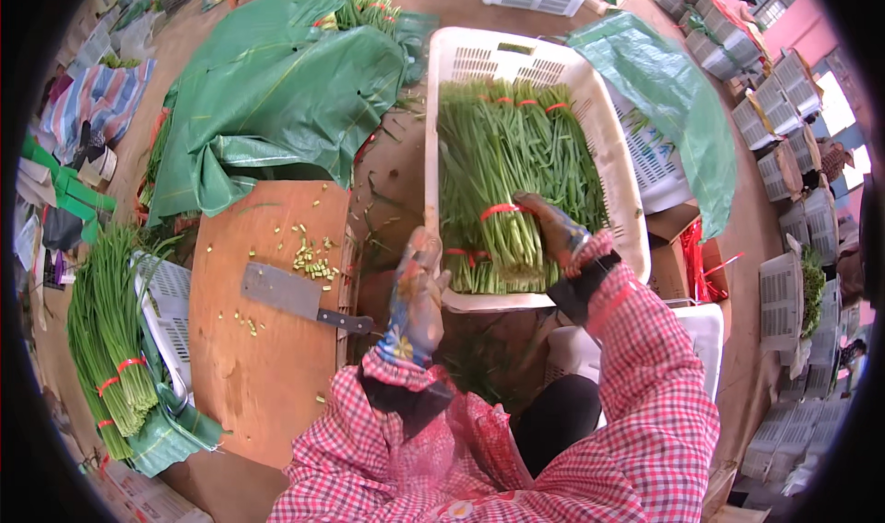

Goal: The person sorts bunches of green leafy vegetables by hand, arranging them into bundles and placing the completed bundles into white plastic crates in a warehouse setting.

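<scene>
A white plastic crate (pixel 441 154) in front of me is filled with bundles of long green garlic chives. One bundle of garlic chives (pixel 516 246), tied with a red band, lies on top with its cut ends toward me. My right hand (pixel 553 231), in a patterned sleeve cover, grips this bundle from its right side near the band; some fingers are hidden. At the crate's near left corner is my left hand (pixel 419 288), fingers stretched out and holding nothing. A cleaver (pixel 281 290) with a dark handle lies on the wooden board (pixel 221 366) to my left.
Short cut stem pieces (pixel 315 258) lie scattered on the board. More chive bundles (pixel 120 357) rest at the far left. A green tarp (pixel 286 81) covers a heap beyond the board. Red bands (pixel 696 260) sit in a cardboard box to the right. White crates (pixel 784 293) line the right side.
</scene>
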{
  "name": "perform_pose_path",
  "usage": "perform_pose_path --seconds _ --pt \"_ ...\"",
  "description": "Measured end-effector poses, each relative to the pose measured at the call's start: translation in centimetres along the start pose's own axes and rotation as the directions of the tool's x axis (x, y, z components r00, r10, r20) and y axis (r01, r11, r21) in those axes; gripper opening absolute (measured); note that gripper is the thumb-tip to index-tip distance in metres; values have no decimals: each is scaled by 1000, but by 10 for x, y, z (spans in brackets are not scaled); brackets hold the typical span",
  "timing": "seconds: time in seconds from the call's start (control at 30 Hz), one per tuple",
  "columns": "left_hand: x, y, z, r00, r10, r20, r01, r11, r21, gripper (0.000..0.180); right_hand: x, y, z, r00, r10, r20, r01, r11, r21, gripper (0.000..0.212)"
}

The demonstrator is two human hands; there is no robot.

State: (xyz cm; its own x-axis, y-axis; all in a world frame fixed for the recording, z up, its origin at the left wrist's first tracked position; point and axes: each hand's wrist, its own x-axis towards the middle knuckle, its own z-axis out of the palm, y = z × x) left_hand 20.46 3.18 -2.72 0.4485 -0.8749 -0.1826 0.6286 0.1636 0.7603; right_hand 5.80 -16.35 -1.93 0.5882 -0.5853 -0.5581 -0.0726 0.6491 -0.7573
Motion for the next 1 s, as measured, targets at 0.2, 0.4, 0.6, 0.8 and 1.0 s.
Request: perform_pose_path --seconds 0.2,0.4,0.6,0.8,1.0 --pt "26 -50 -8 915 -88 393 -6 972 233 61 -123 97 32 793 -588 -158 467 754 -462 39" --pt "-6 -34 -14 870 -276 408 308 951 -14 51 -177 226 88 616 -703 -355 623 711 -328 77" --pt "-9 -86 -58 794 -376 478 275 923 269 56 -197 293 86 539 -716 -444 527 697 -486 87" --pt "-63 -86 -54 859 -319 401 353 936 -13 45 -221 307 84 602 -746 -285 631 663 -402 80" --pt "-96 -29 -45 786 -126 605 -86 947 309 47 -257 275 100 620 -724 -303 707 683 -184 84"
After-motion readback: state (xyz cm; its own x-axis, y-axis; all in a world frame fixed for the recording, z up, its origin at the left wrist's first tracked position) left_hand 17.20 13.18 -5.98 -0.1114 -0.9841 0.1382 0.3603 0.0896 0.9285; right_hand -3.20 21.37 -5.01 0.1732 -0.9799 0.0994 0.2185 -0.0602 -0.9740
